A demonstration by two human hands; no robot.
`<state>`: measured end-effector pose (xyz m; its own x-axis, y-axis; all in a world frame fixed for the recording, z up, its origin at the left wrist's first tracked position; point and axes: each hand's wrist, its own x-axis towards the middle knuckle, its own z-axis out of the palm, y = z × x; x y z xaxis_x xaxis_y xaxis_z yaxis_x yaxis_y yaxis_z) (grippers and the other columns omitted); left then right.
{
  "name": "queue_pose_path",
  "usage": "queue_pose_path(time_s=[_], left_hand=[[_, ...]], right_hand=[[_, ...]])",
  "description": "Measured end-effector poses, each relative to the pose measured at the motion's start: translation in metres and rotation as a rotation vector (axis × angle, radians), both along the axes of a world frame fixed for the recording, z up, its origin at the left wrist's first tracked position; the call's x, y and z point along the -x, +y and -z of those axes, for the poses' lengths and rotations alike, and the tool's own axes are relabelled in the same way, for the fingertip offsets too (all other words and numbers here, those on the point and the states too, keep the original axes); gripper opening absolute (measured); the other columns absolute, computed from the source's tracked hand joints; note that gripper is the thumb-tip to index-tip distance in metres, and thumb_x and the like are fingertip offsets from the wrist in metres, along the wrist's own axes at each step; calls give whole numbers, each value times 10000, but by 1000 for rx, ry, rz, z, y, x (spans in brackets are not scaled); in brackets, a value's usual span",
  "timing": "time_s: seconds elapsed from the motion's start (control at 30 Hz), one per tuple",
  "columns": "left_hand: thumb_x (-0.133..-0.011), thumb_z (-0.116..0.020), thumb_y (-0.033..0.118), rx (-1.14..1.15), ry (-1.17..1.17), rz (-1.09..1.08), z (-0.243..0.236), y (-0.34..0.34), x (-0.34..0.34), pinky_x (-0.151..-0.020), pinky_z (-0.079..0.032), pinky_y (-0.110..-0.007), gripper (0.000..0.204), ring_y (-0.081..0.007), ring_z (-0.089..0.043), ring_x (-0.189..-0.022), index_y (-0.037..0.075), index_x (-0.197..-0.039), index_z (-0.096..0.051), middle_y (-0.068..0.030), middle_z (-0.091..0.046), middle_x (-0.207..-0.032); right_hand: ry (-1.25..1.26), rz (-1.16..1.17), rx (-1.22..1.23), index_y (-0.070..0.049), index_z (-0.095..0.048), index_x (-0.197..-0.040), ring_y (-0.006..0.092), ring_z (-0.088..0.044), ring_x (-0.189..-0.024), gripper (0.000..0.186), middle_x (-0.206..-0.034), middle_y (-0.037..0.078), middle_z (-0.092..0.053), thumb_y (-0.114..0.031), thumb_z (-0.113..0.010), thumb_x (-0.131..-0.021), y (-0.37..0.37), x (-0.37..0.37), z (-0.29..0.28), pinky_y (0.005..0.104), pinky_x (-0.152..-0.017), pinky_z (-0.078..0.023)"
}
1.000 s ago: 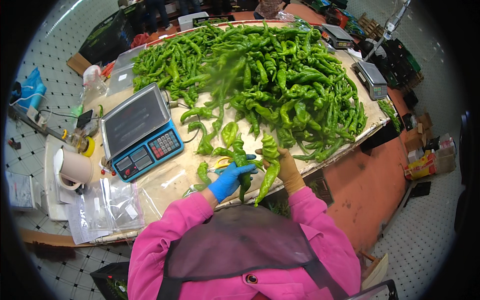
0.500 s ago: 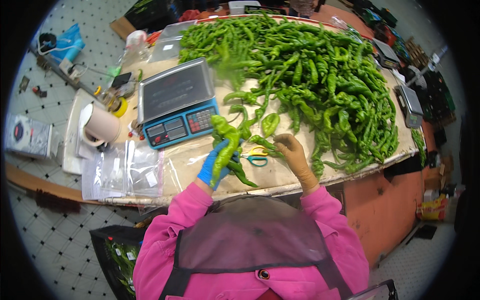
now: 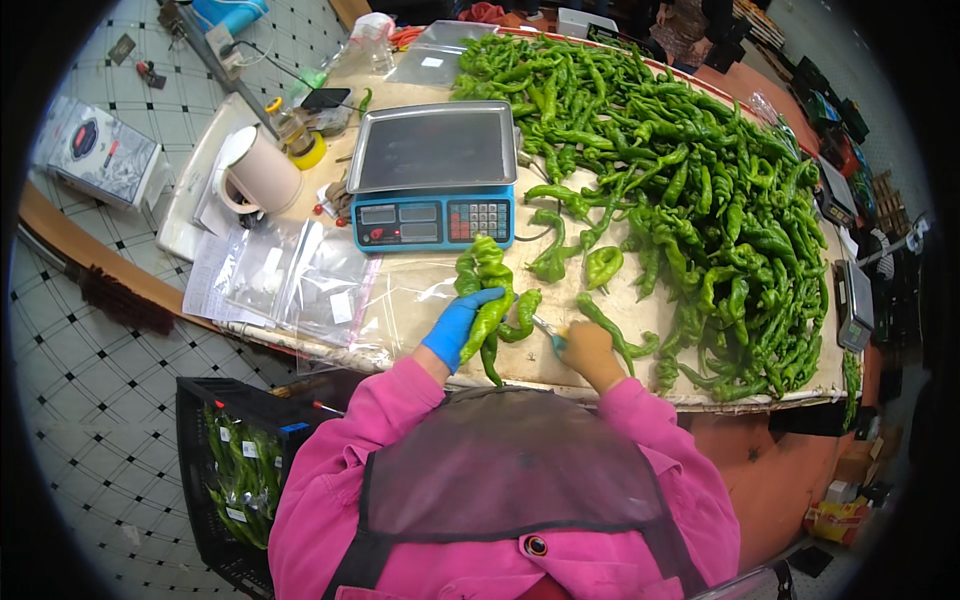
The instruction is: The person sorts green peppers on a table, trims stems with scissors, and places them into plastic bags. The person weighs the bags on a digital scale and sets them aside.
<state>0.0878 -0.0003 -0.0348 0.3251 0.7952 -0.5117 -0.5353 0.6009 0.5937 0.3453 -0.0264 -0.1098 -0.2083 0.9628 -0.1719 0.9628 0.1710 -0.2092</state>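
In a blue glove, my left hand [image 3: 452, 332] is closed around several long green peppers [image 3: 487, 315] near the table's front edge. My right hand [image 3: 590, 352], in a tan glove, grips a pair of scissors [image 3: 547, 328]. The blades point toward the held peppers; whether they touch one I cannot tell. Beside the right hand lies a single long pepper [image 3: 606, 325]. A shorter, wider pepper [image 3: 603, 266] rests farther back. Just beyond the left hand stands a blue weighing scale [image 3: 433, 215] with a bare metal pan.
A large heap of green peppers [image 3: 700, 190] covers the table's right and far side. Plastic bags [image 3: 330, 285], a pale pink jug [image 3: 262, 175] and a yellow-capped bottle [image 3: 295, 135] are at left. Below the table edge, a black crate [image 3: 195, 470] holds bagged peppers.
My right hand has picked up the scissors from the table and moved nearer the front edge. My left hand still holds the peppers. The view has swung leftward.
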Motion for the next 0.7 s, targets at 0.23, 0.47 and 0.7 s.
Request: queue_pose_path(time_s=[0.23,0.47,0.7], left_hand=[[-872,-715,211,35,42,-52,21,15,-23,-661,-517,-271,266,-179,-670,-773,43,-1067,-648,-88,-692,-924],[-821,-741,59,-26,50,-107,23,27,-53,-676,-551,-317,274,-204,-676,-781,15,-1076,-648,-83,-690,-933],[-805,-752,50,-213,209,-80,11,27,-70,-703,-545,-309,293,-186,-673,-802,14,-1080,-657,-72,-694,-955]], right_hand=[[648,376,366,11,-708,-889,279,-685,-670,318,-787,183,-703,-255,-738,-718,-37,-54,-25,359,-642,-531],[-33,221,236,-87,-774,-802,350,-685,-703,348,-733,159,-695,-416,-732,-696,-54,-72,-58,416,-658,-540],[961,662,348,50,-718,-941,153,-669,-701,335,-789,99,-730,-176,-805,-710,-63,-91,-91,279,-654,-513]])
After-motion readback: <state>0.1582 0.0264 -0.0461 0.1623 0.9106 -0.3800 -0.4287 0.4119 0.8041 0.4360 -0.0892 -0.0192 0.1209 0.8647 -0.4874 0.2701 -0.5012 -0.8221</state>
